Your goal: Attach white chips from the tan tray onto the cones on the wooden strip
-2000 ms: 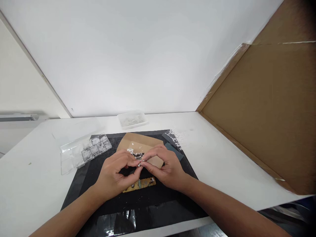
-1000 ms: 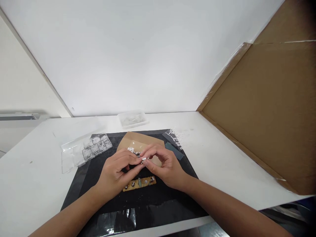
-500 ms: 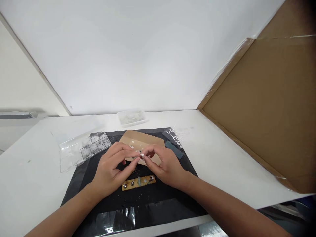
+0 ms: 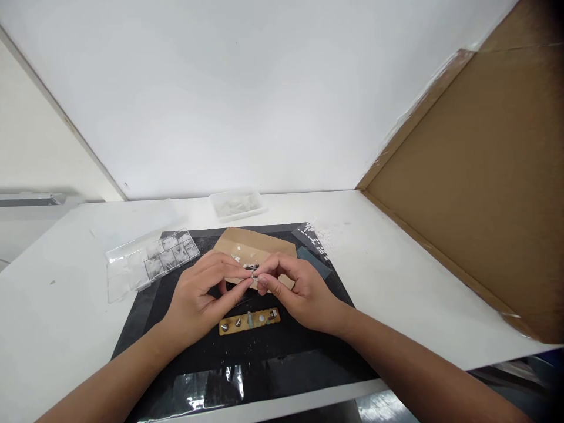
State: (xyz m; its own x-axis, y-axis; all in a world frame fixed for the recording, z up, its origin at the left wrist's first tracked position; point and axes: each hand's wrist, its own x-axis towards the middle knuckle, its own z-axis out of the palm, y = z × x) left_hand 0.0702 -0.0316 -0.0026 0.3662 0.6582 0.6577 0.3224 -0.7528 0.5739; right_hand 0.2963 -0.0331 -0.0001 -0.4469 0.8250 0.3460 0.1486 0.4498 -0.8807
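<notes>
My left hand (image 4: 206, 289) and my right hand (image 4: 296, 289) meet over a folded sheet of brown paper (image 4: 268, 242). Thumb and fingertips are pinched together on both sides, around a tiny pale, shiny piece (image 4: 254, 275) too small to name. Small white chips (image 4: 237, 257) lie on the paper, along with some dark bits beside the fingertips. Just below the hands, a narrow yellow strip (image 4: 244, 326) rests on the black mat (image 4: 264, 367); it carries several small metal pieces, a greenish piece and a white round one.
A clear compartment box (image 4: 171, 258) with small bags lies at the left. Behind the mat stands a translucent tray (image 4: 238, 205). Small white pieces (image 4: 324, 237) and a dark blue-green sheet (image 4: 314, 262) are at the right. A large cardboard panel (image 4: 476, 194) borders the right side.
The white piece that showed between the fingertips is now mostly hidden. My right thumb and fingers have curled in closer. The view has shifted slightly.
</notes>
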